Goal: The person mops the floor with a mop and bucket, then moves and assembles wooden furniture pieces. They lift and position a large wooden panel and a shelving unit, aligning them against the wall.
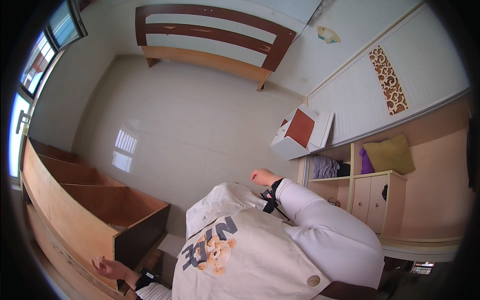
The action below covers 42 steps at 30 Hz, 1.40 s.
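Note:
My left hand (110,269) is at the lower left, over the pale wooden side of a large open-topped wooden frame (75,220). Its fingers are apart and hold nothing; whether they touch the wood I cannot tell. My right hand (265,177) hangs in front of my body above the tiled floor (195,130). Its fingers are curled in and nothing shows in them. Dark bands circle both wrists. A cream apron (250,255) with a printed bear covers my front, above white sleeves.
A brown-and-white headboard (210,32) leans against the far wall. Right of me stands a small white cabinet with a red-brown panel (301,128), before a white sliding door (350,90). The open wardrobe (435,190) holds a mustard cushion (390,156) and folded cloth (325,167). Windows (37,65) line the left.

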Motion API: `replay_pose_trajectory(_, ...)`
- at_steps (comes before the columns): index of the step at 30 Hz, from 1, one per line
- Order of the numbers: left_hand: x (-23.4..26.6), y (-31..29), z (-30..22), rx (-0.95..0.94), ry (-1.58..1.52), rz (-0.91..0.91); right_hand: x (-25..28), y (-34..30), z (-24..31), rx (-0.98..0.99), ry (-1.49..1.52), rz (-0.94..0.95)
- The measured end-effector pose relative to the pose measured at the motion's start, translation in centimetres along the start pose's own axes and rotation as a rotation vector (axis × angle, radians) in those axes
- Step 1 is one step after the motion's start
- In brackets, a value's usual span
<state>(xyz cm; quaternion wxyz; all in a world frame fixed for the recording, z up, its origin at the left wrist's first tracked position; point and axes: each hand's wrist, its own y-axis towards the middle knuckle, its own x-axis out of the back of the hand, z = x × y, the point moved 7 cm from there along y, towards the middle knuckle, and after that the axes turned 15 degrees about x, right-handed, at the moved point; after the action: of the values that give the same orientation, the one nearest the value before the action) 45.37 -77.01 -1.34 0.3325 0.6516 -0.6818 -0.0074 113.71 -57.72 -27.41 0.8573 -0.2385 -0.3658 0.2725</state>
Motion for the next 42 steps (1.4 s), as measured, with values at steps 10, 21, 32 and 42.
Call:
replay_pose_trajectory(10, -11.9, -14.2, -7.0, 0.015, -0.001, 0.732, 1.6, -9.5, -20.0, -0.425, 0.353, -0.397)
replay_pose_trajectory(21, -12.1, -27.8, 12.8, 0.209, 0.742, 1.202, 1.6, -12.4, -16.8, -0.391, 0.312, -0.219)
replay_pose_trajectory(32, -9.2, -31.1, 19.1, 0.836, 0.545, 1.302, 5.3, -10.9, -15.3, -0.443, 0.173, -0.296)
replay_pose_trajectory(42, -9.8, -28.4, 19.1, 0.167, 0.620, 1.072, 4.7, -5.8, -7.7, 0.011, 0.015, -0.278)
